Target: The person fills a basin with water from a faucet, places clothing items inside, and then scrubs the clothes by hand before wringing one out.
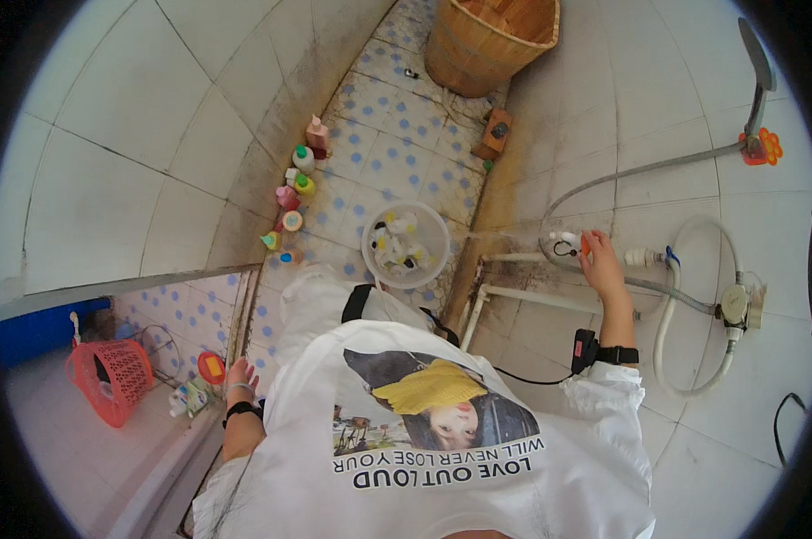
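My right hand (601,261) is at the right wall, its fingers on the orange handle of a white plastic tap (565,238). A thin stream of water runs from the tap toward a translucent round basin (441,269) on the tiled floor. Inside the basin lie several white, yellow and black pieces, too small to identify. My left hand (241,378) hangs low at the left beside the doorway, palm up with its fingers apart, holding nothing. Both wrists wear black straps.
Several bottles (302,158) line the left wall. A wooden tub (486,47) and wooden stool (497,135) stand ahead. A grey hose (648,160), white pipes (547,298) and a valve (736,304) run along the right wall. A pink basket (112,381) stands at the left.
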Available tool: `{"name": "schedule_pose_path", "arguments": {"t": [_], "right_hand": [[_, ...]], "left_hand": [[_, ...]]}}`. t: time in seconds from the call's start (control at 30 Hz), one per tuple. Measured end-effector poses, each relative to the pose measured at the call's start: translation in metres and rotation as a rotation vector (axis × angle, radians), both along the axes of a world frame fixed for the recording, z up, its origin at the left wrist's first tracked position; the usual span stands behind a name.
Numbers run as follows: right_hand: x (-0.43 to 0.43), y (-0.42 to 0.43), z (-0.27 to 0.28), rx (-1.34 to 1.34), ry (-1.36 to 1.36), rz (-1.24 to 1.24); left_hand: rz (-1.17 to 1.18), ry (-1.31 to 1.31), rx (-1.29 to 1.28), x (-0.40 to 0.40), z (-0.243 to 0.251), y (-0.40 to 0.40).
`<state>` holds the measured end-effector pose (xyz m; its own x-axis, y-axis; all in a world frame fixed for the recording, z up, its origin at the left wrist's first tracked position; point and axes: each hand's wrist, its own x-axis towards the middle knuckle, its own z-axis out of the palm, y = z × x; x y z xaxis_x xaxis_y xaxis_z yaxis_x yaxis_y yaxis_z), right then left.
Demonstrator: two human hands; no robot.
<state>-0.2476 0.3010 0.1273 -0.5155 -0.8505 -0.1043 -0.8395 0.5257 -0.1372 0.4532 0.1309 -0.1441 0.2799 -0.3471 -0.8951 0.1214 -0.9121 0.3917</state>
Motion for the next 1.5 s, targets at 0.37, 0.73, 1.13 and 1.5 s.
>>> {"name": "schedule_pose_path", "arguments": {"t": [0.37, 0.73, 1.13, 1.5], "right_hand": [[0.002, 0.008, 0.001, 0.051, 0.002, -0.052], [0.004, 0.005, 0.003, 0.081, -0.03, -0.09], [0.002, 0.008, 0.002, 0.13, -0.013, -0.073], [0.005, 0.011, -0.001, 0.102, 0.02, -0.054]], "left_hand": [[-0.089, -0.044, 0.051, -0.005, 0.003, -0.001], [-0.087, -0.063, 0.044, -0.007, 0.014, -0.004], [-0.07, -0.07, 0.065, -0.001, 0.006, -0.009], [-0.078, -0.047, 0.064, 0.0, 0.007, -0.01]]}}
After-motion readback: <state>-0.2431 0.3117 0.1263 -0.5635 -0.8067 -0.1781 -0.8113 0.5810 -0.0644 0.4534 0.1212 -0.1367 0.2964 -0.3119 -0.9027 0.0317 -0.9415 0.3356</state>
